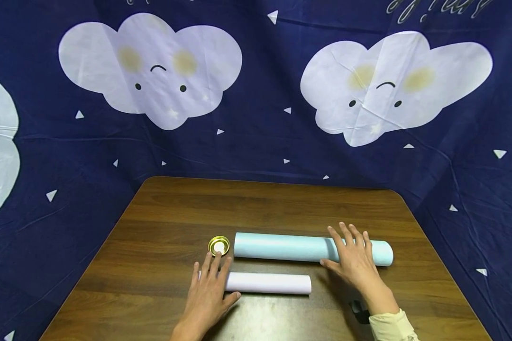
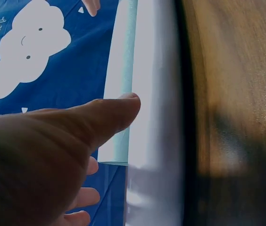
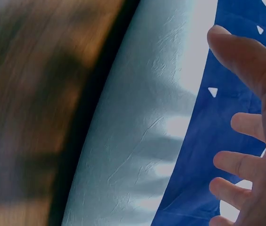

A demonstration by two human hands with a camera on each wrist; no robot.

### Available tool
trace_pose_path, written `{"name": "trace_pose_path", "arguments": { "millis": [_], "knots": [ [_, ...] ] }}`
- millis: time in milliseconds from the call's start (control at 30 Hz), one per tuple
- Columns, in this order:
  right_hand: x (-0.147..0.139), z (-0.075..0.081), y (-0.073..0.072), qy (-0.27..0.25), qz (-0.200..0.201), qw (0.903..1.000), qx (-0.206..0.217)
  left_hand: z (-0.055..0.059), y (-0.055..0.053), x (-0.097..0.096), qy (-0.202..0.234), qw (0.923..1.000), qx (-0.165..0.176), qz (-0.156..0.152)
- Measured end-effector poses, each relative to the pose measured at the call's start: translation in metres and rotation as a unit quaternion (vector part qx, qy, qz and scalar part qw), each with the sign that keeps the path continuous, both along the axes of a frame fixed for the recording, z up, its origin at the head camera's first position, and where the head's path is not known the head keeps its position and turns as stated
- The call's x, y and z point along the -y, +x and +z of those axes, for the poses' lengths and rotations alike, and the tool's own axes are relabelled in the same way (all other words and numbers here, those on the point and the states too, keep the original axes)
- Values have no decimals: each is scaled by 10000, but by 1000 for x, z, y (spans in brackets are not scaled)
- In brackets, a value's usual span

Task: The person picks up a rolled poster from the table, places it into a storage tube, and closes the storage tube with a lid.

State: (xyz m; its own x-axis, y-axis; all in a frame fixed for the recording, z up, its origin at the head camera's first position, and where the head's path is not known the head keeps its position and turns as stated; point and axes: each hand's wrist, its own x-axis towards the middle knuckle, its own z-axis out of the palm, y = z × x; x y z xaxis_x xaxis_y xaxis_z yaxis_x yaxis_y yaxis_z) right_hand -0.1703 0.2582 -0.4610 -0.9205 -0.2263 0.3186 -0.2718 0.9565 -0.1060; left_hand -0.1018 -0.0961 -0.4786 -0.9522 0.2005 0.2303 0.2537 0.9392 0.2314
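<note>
My left hand (image 1: 206, 293) is over the left end of a smooth white roll (image 1: 273, 283), covering that end in the head view. Its fingers are straight and spread, with the thumb (image 2: 109, 117) extended across the roll in the left wrist view. Whether it touches the roll I cannot tell. Just beyond its fingertips lies a round gold lid (image 1: 219, 246) with a white centre. My right hand (image 1: 354, 260), fingers spread, is above the right part of a longer, thicker light blue roll (image 1: 281, 247). Finger shadows fall on the blue roll (image 3: 133, 127) in the right wrist view.
Both rolls lie roughly parallel across a brown wooden table (image 1: 175, 203), the blue one farther back. A dark blue cloth (image 1: 260, 142) printed with clouds and triangles hangs behind the table. A small black object (image 1: 359, 312) shows beside the right wrist.
</note>
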Motion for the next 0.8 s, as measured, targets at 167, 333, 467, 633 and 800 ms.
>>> {"name": "trace_pose_path", "arguments": {
  "millis": [167,333,467,633,800],
  "knots": [
    [-6,-4,-6,177,67,9998,4,-3,0,-1,-82,9999,-99,-43],
    [-9,-6,-9,188,87,9994,272,-5,-2,-1,-87,10000,34,-35],
    [-11,-9,-11,254,137,9990,355,-8,-2,-1,-126,9999,28,-49],
    [-15,-13,-14,332,205,9986,358,-12,-3,0,-150,9998,-134,-96],
    [-17,-17,-16,286,248,9983,445,-14,-3,1,-232,9995,-123,-147]
  ]
}}
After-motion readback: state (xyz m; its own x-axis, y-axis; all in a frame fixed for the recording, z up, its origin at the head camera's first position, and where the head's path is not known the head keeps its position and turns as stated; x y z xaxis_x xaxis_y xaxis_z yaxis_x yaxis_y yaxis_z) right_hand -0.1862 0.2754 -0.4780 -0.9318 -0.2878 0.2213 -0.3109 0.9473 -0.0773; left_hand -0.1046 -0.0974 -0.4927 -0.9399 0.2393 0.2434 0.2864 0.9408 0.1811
